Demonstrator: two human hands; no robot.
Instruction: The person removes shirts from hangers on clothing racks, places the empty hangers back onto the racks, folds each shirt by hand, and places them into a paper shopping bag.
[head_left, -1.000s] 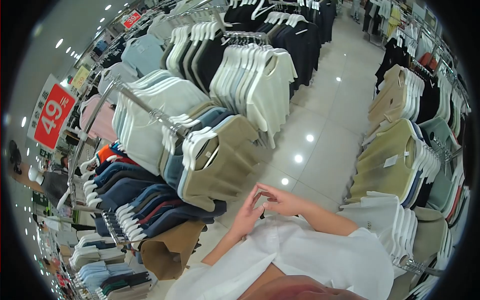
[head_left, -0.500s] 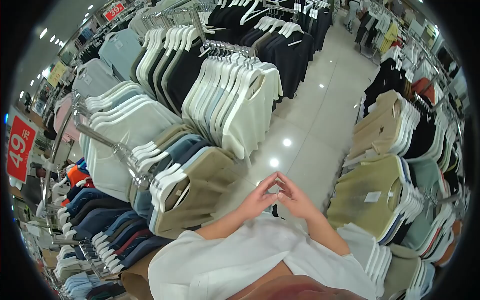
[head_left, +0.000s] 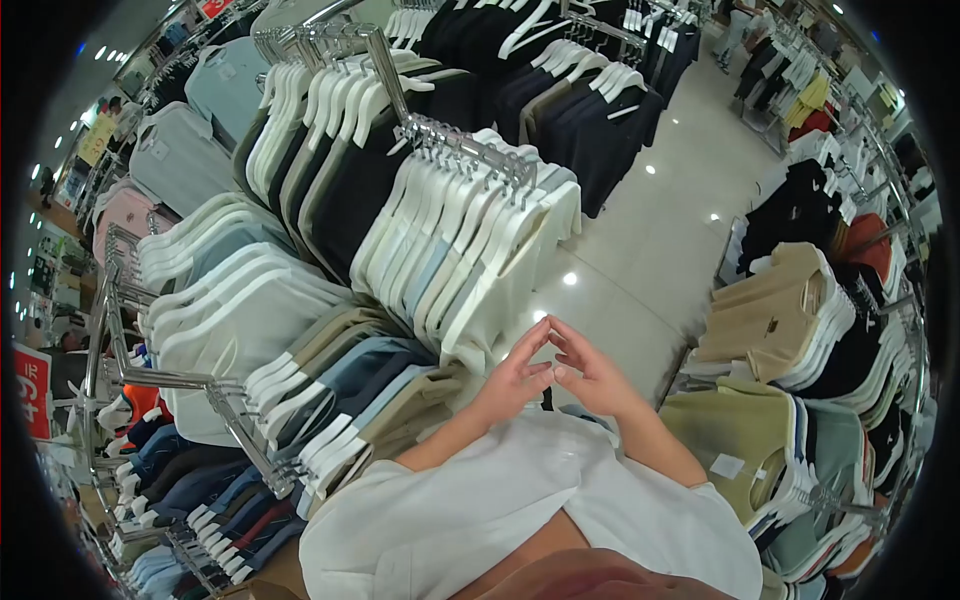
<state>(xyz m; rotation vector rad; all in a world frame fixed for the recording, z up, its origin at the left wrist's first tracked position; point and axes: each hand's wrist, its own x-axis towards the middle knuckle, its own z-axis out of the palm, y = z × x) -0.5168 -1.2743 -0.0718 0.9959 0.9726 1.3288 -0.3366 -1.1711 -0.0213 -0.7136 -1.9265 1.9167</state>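
My left hand (head_left: 512,380) and my right hand (head_left: 598,380) are held up in front of my white shirt (head_left: 480,510). Their straight fingers lean together and meet at the tips in a peak, with a gap between the palms. The thumbs point at each other, close together. Neither hand holds anything. Nearest to my left hand is a rack of shirts on white hangers, with a khaki shirt (head_left: 415,405) at its end. An olive-green shirt (head_left: 725,430) hangs to the right of my right arm.
Chrome rails (head_left: 465,150) carry pale and dark shirts on the left. A tiled aisle (head_left: 640,255) runs ahead between the racks. Along the right, a beige shirt (head_left: 760,315) hangs near black ones. A red price sign (head_left: 33,390) stands at the far left edge.
The view has shifted, and the left racks now appear closer, with their front rail lower. My hands stay joined at the fingertips, and the thumbs look slightly farther apart.
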